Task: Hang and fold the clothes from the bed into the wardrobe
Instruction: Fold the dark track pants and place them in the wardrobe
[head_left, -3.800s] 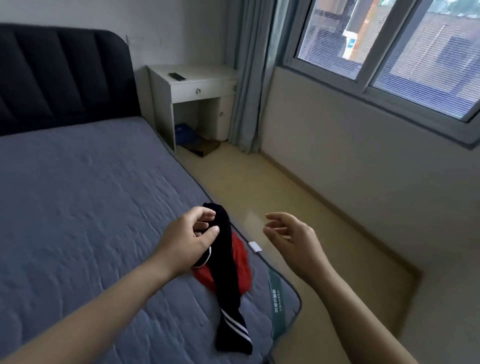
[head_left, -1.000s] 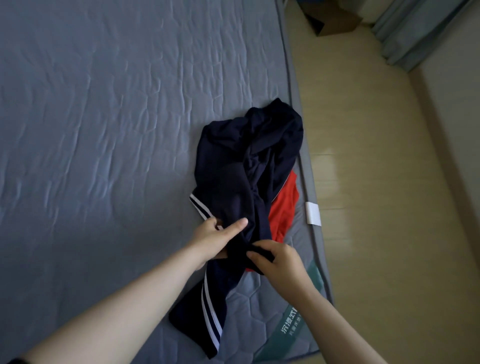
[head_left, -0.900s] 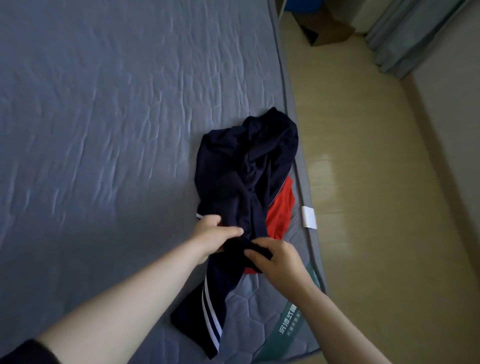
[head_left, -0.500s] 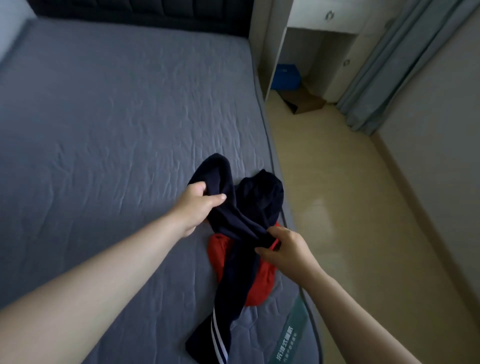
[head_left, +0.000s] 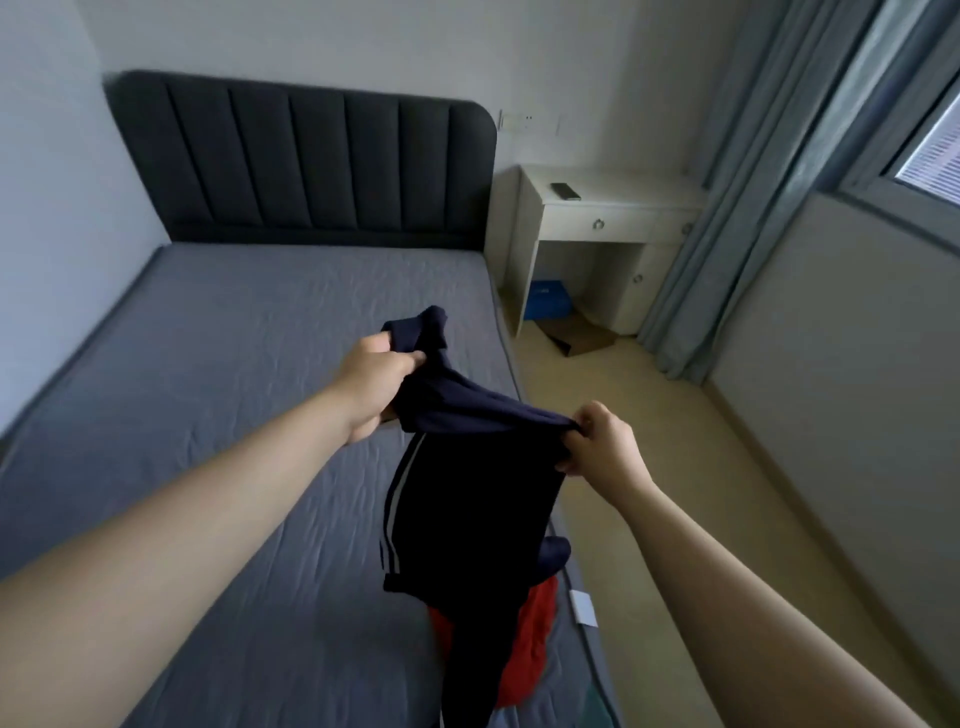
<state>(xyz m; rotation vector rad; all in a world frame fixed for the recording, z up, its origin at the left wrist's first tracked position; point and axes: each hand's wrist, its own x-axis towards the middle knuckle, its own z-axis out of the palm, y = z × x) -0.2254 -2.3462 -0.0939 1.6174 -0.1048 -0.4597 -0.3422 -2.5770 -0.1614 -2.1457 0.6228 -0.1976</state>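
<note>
Both hands hold a dark navy garment (head_left: 467, 488) up above the near right part of the bed (head_left: 249, 374). The left hand (head_left: 375, 387) has its fingers curled round a bunched upper edge of the cloth, part of which sticks up past the knuckles. The right hand (head_left: 602, 441) pinches the same edge further right and nearer, so the fabric stretches between the two hands, which are set apart. Below that edge the garment hangs down, with white stripes (head_left: 397, 499) running along its left side. Its lower end drapes onto a red garment (head_left: 530, 644) that lies crumpled on the mattress close to the right edge.

At the far end of the bed stands a dark padded headboard (head_left: 306, 161). To its right is a white bedside table (head_left: 597, 228) with a small dark object (head_left: 565, 190) on top, too small to tell what it is. Under it sits a blue box (head_left: 545, 299). A grey-blue curtain (head_left: 727, 208) hangs at the far right, beside the window
</note>
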